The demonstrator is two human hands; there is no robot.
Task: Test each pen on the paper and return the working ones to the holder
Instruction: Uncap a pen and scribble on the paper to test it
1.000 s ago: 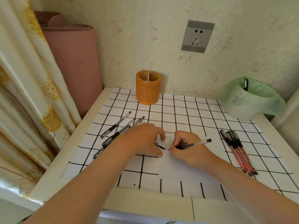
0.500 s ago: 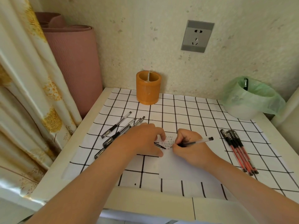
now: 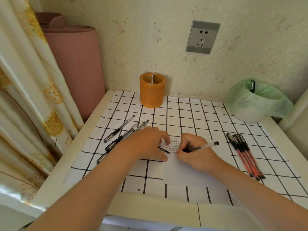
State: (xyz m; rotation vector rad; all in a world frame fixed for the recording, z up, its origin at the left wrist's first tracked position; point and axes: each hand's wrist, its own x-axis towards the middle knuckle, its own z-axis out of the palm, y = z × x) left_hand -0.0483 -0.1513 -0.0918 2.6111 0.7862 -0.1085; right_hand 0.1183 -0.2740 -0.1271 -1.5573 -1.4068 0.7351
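1. In the head view, a clear pen (image 3: 203, 146) is gripped by the right hand (image 3: 196, 153), whose fingers are curled round its barrel. Its tip is set on the rows of small marks at the far end of the paper (image 3: 183, 175).
2. The paper is laid near the front edge of the table (image 3: 150, 212), slightly right of the middle.
3. The left hand (image 3: 146, 144) is rested on the paper's far left corner, fingers bent downward. A thin black object (image 3: 164, 150) is seen between thumb and forefinger; whether it is gripped cannot be told.
4. The orange holder (image 3: 152, 92) is stood upright at the back edge, left of the middle.
5. The black pens (image 3: 122, 130) are scattered toward the left edge, partly hidden by the left forearm.
6. The red pens (image 3: 246, 157) are bunched near the right edge.
7. A green-lined bin (image 3: 255, 107) is placed at the back right corner, with a dark pen (image 3: 252, 86) inside it.
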